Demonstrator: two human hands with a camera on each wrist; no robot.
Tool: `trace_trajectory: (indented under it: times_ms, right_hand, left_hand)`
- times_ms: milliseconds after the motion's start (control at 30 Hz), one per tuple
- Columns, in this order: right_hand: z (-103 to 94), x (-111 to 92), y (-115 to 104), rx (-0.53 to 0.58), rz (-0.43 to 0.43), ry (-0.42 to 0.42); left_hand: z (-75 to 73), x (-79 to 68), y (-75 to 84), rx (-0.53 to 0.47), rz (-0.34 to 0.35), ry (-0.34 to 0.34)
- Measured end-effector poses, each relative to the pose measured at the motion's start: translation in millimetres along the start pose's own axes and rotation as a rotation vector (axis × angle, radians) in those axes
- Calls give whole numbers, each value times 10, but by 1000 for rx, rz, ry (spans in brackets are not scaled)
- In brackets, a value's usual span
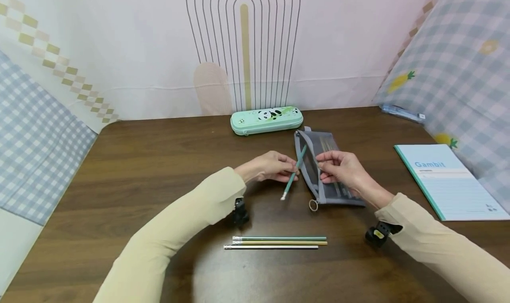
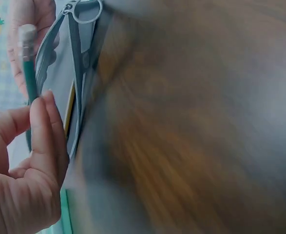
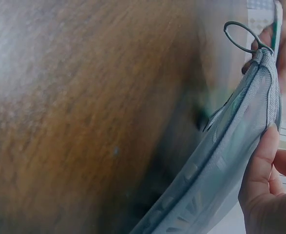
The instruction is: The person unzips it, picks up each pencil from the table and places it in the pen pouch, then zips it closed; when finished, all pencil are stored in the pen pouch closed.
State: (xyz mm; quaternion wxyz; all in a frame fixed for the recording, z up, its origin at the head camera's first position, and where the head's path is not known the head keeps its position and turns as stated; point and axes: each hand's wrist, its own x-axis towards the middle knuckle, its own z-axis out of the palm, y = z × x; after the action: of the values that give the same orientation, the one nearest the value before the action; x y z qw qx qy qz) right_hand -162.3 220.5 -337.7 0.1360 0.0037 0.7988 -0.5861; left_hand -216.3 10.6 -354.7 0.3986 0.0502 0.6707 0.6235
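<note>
My left hand pinches a green pencil by its middle, with the white eraser end pointing down toward me. The pencil's far end lies in the mouth of a grey mesh zip pouch. With thumb and fingers, my right hand pinches the near edge of the pouch's opening and holds it apart. Several pencils show through the mesh. A ring pull hangs at the pouch's front corner. In the left wrist view, the green pencil stands eraser up between thumb and fingertips.
Three pencils, green, yellow and white, lie side by side at the front of the table. A mint panda pencil case stands behind the pouch. At the right lies a notebook, with a blue packet farther back.
</note>
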Motion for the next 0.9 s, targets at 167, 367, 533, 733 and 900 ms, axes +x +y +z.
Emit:
trace_trajectory:
  times_ms: [167, 367, 533, 733, 900]
  right_hand:
    - [3, 4, -1, -1, 6, -5]
    - [-3, 9, 10, -6, 15, -6]
    - [-5, 7, 7, 5, 15, -9]
    - [-5, 1, 3, 16, 9, -10]
    - [-8, -13, 4, 30, -6, -14]
  left_hand:
    - [161, 194, 49, -125, -30, 47]
    - [301, 349, 86, -184, -5, 138]
    - [384, 424, 87, -193, 21, 217]
    - [456, 457, 70, -182, 34, 247]
    - [489, 445, 62, -167, 40, 234]
